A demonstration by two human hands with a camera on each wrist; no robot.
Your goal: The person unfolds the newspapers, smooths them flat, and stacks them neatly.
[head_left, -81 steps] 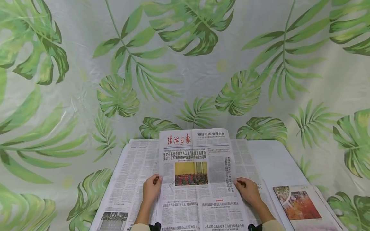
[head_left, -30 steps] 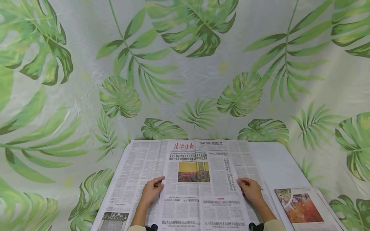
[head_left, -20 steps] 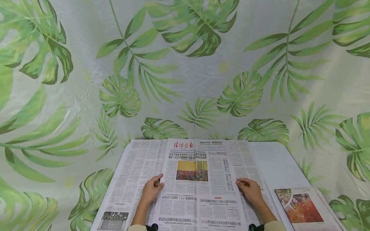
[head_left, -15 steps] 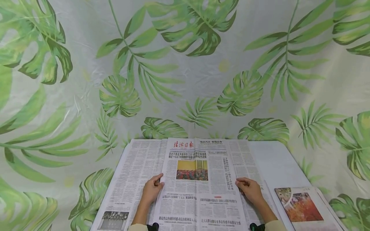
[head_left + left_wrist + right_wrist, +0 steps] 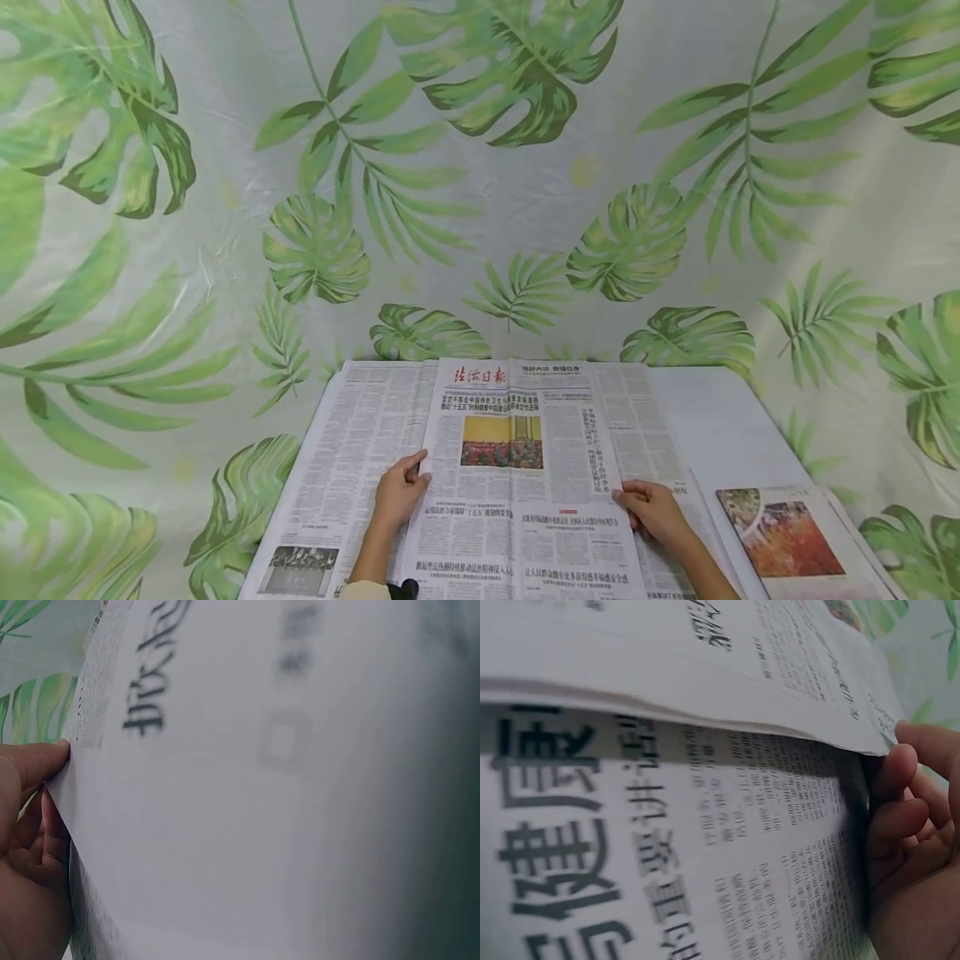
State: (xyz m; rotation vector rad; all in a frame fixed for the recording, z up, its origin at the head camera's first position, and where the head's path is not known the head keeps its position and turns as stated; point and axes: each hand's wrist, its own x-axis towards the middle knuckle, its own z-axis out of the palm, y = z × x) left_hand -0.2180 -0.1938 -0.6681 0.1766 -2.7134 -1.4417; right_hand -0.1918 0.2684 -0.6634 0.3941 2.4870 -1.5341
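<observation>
A folded newspaper (image 5: 555,479) with a red masthead and a colour photo lies over a wider spread newspaper (image 5: 367,433) in the head view. My left hand (image 5: 397,496) pinches its left edge between thumb and fingers; the left wrist view shows that hand (image 5: 34,825) at the paper's margin. On the right edge, a bit lower down, my right hand (image 5: 654,510) pinches the paper. In the right wrist view the thumb and curled fingers of that hand (image 5: 919,832) hold the upper layers' edge, lifted off the printed page beneath.
A magazine (image 5: 798,542) with a red-orange cover picture lies at the table's right, on top of other papers. White tabletop (image 5: 720,425) shows between it and the newspapers. Behind the table hangs a leaf-patterned curtain (image 5: 517,200).
The folded newspaper's top edge has come down from its raised position to the table's far edge. In the last half second my right hand has slid lower along the right edge; my left keeps its grip.
</observation>
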